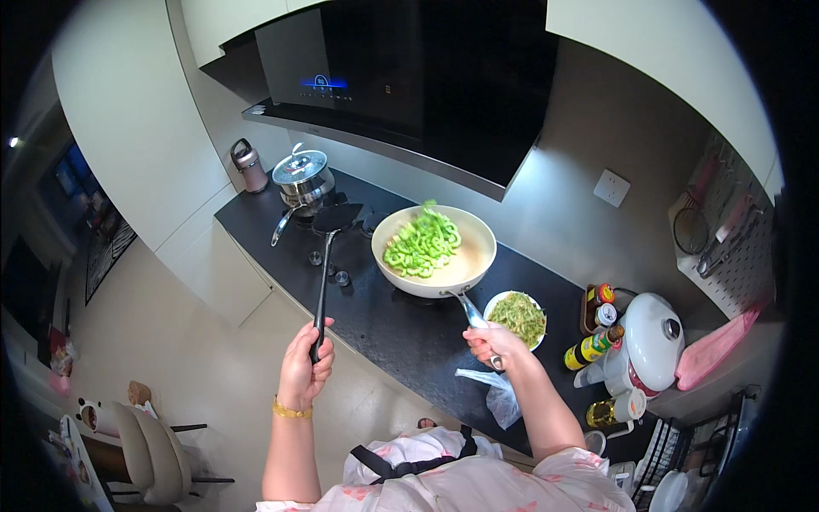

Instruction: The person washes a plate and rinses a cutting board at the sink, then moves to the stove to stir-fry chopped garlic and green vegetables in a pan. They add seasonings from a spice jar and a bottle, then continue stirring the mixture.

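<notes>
My left hand [308, 365] grips the black handle of a spatula [326, 269], whose dark blade is raised at the left of the pan, in front of the steel pot. With my right hand [496, 345] I hold the metal handle of a cream-coloured frying pan [477, 256] over the cooktop. Sliced green vegetable pieces [422, 246], perhaps peppers, are heaped on the pan's left side; the topmost ones are blurred. Close to my right hand stands a white bowl [489, 306] of shredded green food [519, 317]. A crumpled clear plastic bag [502, 400] lies on the counter below my right wrist.
A lidded steel saucepan [304, 182] and a vacuum flask [249, 168] stand at the back left. Sauce bottles [594, 347], an oil jug [611, 411] and a white lidded appliance [654, 339] crowd the right. The range hood [384, 153] overhangs the cooktop [371, 320].
</notes>
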A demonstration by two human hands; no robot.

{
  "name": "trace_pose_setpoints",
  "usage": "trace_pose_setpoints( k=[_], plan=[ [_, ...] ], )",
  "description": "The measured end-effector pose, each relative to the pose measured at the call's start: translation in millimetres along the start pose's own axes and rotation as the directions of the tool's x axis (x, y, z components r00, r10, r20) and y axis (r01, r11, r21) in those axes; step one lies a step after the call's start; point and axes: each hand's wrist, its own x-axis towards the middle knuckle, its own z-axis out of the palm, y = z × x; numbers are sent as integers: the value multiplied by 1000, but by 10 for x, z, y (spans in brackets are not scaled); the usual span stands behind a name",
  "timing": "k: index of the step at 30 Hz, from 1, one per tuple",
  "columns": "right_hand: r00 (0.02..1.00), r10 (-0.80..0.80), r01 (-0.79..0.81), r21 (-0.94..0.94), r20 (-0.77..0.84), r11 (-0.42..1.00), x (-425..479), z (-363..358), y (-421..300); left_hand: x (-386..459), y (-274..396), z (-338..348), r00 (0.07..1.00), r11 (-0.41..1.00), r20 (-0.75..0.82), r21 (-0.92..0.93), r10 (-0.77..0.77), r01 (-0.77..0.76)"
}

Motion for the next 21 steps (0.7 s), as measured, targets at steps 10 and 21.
trace_pose_setpoints(
  k=[10,21],
  plan=[
    [984,-149,133,-153,-96,979,192,-106,10,29,8,185,999,999,18,33,-41,40],
    [999,-40,40,0,28,999,754,-16,-362,178,40,89,998,997,15,42,-69,68]
  ],
)
